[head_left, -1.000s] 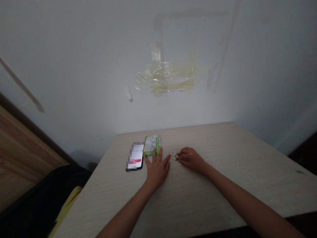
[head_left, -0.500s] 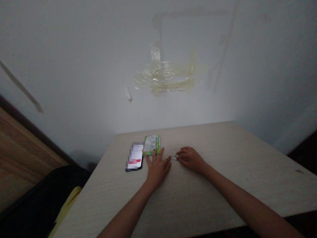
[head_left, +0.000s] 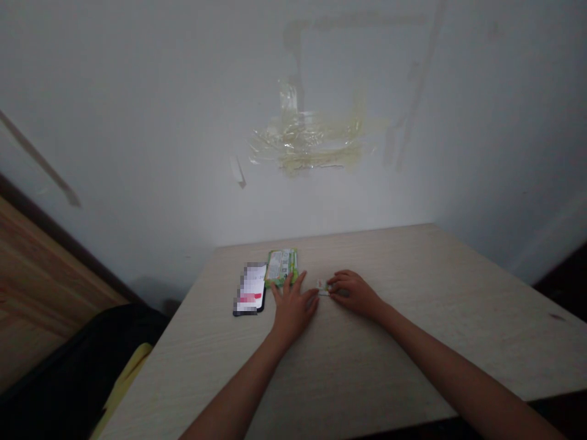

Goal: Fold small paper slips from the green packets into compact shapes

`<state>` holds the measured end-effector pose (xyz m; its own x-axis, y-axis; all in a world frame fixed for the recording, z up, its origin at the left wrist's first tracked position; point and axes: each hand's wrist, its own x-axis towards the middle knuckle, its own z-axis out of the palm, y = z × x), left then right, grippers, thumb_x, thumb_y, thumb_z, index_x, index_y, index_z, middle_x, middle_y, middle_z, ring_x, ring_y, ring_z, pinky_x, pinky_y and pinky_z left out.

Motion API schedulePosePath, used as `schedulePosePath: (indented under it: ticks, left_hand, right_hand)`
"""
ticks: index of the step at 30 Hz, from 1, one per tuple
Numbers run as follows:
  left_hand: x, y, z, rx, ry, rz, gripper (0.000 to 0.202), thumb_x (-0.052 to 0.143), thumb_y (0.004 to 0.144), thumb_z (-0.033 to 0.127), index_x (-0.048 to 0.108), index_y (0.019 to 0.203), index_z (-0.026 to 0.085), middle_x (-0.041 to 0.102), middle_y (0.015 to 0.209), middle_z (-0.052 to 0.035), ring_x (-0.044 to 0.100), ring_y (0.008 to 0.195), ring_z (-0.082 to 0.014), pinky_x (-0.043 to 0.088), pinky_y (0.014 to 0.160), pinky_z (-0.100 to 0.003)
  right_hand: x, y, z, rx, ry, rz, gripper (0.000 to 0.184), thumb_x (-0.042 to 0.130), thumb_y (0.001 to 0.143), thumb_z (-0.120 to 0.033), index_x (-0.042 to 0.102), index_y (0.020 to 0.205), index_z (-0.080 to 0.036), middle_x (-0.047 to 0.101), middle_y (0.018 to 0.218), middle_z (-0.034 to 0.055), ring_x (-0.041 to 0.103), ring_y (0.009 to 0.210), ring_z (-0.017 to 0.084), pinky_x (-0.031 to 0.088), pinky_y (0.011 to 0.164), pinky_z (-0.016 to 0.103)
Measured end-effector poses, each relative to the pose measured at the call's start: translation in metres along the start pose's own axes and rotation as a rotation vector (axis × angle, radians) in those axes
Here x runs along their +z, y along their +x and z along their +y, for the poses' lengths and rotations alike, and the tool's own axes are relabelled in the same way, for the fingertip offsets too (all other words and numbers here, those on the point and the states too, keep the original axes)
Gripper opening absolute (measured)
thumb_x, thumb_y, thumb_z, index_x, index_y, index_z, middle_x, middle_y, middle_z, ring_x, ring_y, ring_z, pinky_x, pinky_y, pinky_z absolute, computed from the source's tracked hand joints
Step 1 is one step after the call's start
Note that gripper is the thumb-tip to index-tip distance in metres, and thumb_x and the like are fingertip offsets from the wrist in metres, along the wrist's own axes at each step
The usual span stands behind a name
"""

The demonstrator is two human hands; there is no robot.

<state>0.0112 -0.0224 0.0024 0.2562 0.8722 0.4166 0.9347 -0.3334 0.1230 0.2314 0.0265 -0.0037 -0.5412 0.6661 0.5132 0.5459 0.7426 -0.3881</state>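
Note:
A small pale piece with printed marks (head_left: 322, 287) lies on the table between my hands; its exact kind is too small to make out. My right hand (head_left: 352, 289) has its fingers bent together and pinches the piece's right edge. My left hand (head_left: 293, 305) rests with fingers spread, its thumb at the piece's left edge. The other left fingertips reach the near edge of a green and white printed packet (head_left: 282, 264). Left of that packet lies a phone (head_left: 251, 290) with a lit screen, partly blurred out.
The pale wooden table (head_left: 389, 379) meets a white wall (head_left: 183, 122) patched with clear tape (head_left: 312, 143). At the lower left are a dark bag-like item (head_left: 82, 360), a yellow cloth (head_left: 126, 379) and a wooden panel (head_left: 32, 269).
Both hands stay almost in place. The small piece appears a little flatter and more covered by the right fingers than before. Packet and phone have not moved.

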Motion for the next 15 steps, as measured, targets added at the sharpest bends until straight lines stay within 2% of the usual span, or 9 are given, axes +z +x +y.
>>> schedulePosePath:
  ticks: [7,15]
  left_hand:
    - [-0.006,0.008,0.002,0.010,0.069,-0.018,0.031,0.051,0.089,0.047,0.062,0.118,0.046,0.036,0.152,0.0001,0.023,0.140,-0.0375,-0.003,0.103,-0.077]
    - [-0.005,0.014,0.002,-0.006,0.078,-0.024,0.034,0.046,0.091,0.051,0.061,0.120,0.043,0.035,0.152,-0.0021,0.022,0.141,-0.0374,-0.004,0.102,-0.078]
  right_hand:
    - [0.001,0.002,-0.004,-0.016,-0.013,0.009,0.007,0.064,0.081,-0.021,0.070,0.081,-0.023,0.072,0.099,0.0042,0.060,0.105,0.021,0.044,0.096,0.040]
    - [0.001,0.003,-0.006,-0.016,-0.025,0.007,0.008,0.062,0.081,-0.019,0.069,0.081,-0.022,0.072,0.097,0.0046,0.060,0.104,0.021,0.044,0.095,0.039]
